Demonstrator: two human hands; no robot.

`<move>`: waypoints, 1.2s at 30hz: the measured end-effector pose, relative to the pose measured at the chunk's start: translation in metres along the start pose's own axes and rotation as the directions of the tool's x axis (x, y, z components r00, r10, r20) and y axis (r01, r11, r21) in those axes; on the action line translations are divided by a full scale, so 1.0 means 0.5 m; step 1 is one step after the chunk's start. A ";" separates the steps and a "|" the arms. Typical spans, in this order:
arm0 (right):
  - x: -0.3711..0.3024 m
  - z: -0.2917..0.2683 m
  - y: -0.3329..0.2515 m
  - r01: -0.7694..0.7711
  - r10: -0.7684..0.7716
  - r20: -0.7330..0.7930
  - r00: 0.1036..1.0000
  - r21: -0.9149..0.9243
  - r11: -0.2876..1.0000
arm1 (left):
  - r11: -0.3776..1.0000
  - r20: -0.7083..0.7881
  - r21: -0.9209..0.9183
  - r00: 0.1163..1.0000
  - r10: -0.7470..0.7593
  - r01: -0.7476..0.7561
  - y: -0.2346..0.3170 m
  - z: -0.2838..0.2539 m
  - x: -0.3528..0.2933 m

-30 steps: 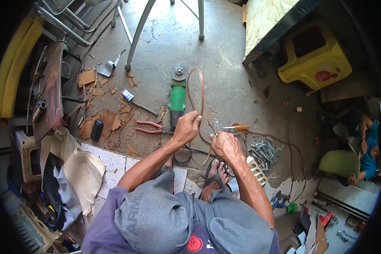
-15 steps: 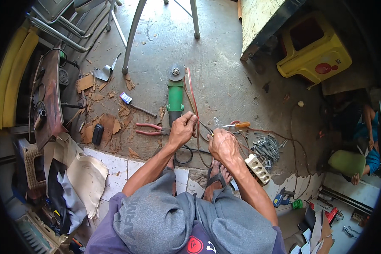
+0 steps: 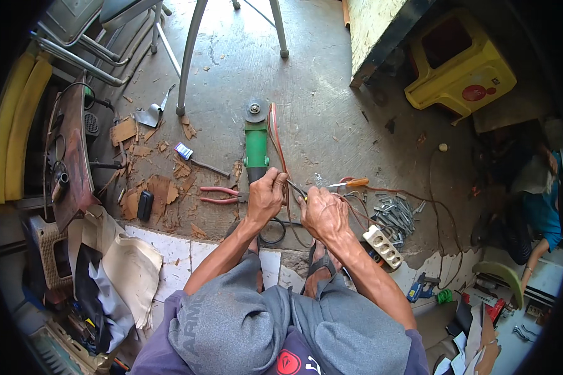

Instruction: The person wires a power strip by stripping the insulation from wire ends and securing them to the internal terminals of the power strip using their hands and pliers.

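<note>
My left hand (image 3: 267, 195) is closed in a pinch on a red-brown electric cable (image 3: 278, 139), which loops up beside a green angle grinder (image 3: 256, 144) on the floor. Closed in my right hand (image 3: 324, 214) is a slim dark-tipped tool (image 3: 298, 189) with a bit of yellow; its tip reaches the cable by my left fingers, and its kind is mostly hidden. Left of my left hand lie red-handled pliers (image 3: 219, 194). Just beyond my right hand rests an orange-handled screwdriver (image 3: 356, 182).
A white power strip (image 3: 382, 247) and a pile of metal bits (image 3: 395, 214) lie right of my hands. Left are a hammer (image 3: 210, 167) and wood scraps (image 3: 162, 190). Table legs (image 3: 187, 69), a yellow plastic stool (image 3: 466, 69) and a person (image 3: 547, 206) stand around.
My hands keep nearly the same hold, with the tool's tip still at the cable. At right, the person's arm has reached lower and the green seat piece has tilted downward.
</note>
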State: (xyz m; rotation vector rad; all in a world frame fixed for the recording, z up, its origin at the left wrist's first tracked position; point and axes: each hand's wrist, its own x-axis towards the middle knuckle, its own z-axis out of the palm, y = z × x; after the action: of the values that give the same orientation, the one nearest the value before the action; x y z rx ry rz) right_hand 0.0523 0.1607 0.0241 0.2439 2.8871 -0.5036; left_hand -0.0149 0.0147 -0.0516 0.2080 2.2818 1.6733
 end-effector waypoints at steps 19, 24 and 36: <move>0.017 -0.034 -0.016 -0.186 0.187 0.088 0.978 -0.017 0.982 | 0.565 0.140 -0.760 0.930 -0.341 0.322 0.023 0.042 0.028; 0.034 -0.055 -0.042 -0.234 0.237 0.281 0.930 -0.044 0.971 | 0.020 0.414 -0.899 0.864 -0.287 0.438 -0.007 0.033 0.034; 0.079 -0.008 -0.030 -0.381 0.358 0.290 0.888 0.024 0.924 | 0.137 0.314 -0.920 0.900 -0.304 0.367 0.019 0.064 0.019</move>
State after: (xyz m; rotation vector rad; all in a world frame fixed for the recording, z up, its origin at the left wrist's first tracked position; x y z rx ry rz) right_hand 0.0104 0.1533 0.0237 0.6641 2.4628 -0.5334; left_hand -0.0142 0.0495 -0.0531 -0.5320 0.6631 2.3652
